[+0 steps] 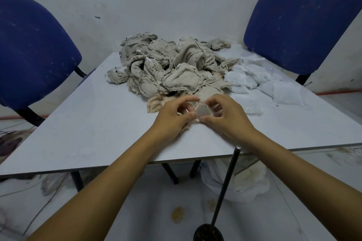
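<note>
A small beige fabric piece (202, 112) lies on the grey table (94, 123) just in front of a big heap of frayed beige fabric scraps (168, 66). My left hand (174, 115) pinches its left edge between thumb and curled fingers. My right hand (225, 115) pinches its right edge the same way. A pale peach cloth (156, 103) spreads under and behind my left hand. Whether the small piece is joined to the peach cloth is unclear.
White stuffing (260, 82) is spread over the table's right side. Two blue chairs (31, 51) (305, 19) stand at the left and right against the wall. A dark metal rod (227, 182) leans at the table's front edge; a white plastic bag (235, 180) sits below.
</note>
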Motion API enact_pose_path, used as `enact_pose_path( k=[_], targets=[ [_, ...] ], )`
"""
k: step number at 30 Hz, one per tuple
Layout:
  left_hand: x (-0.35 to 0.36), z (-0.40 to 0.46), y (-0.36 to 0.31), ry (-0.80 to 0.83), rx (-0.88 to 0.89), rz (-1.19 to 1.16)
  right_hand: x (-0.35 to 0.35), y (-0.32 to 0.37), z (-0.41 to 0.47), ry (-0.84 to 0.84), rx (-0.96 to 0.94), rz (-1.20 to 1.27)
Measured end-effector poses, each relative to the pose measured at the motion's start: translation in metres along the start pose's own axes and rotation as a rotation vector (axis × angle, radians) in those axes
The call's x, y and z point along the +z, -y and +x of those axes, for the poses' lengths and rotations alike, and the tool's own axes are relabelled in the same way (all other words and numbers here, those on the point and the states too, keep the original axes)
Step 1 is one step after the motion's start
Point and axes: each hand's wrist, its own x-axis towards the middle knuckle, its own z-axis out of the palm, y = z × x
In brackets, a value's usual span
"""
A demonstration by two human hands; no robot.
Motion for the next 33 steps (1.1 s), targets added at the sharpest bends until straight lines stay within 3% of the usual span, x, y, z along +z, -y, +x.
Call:
enact_pose_path(
  k=[3,9,15,18,24,29,33],
  targets=[
    [0.001,-0.001,0.003,-0.027,-0.014,0.08,-0.001,0.002,-0.002,-0.055,0.007,0.061],
    [-0.002,-0.001,0.002,0.14,-0.011,0.061,-0.005,0.008,-0.005,0.003,0.029,0.234],
    [-0.005,0.002,-0.001,0.068,-0.049,-0.192,-0.028,0.009,-0.001,0.432,0.0,0.397],
    [-0.004,0.002,-0.002,0.062,-0.05,-0.193,-0.032,0.01,0.001,0.457,0.0,0.455],
    [0.003,0.0,-0.001,0.015,-0.02,-0.104,-0.016,0.014,-0.006,0.207,0.06,0.391],
    [0.012,-0.005,0.0,0.067,0.093,0.211,-0.007,0.012,-0.002,-0.041,0.154,0.241],
    [0.011,-0.007,-0.001,0.066,0.099,0.196,-0.005,0.007,0.0,-0.139,0.176,0.184]
  ],
)
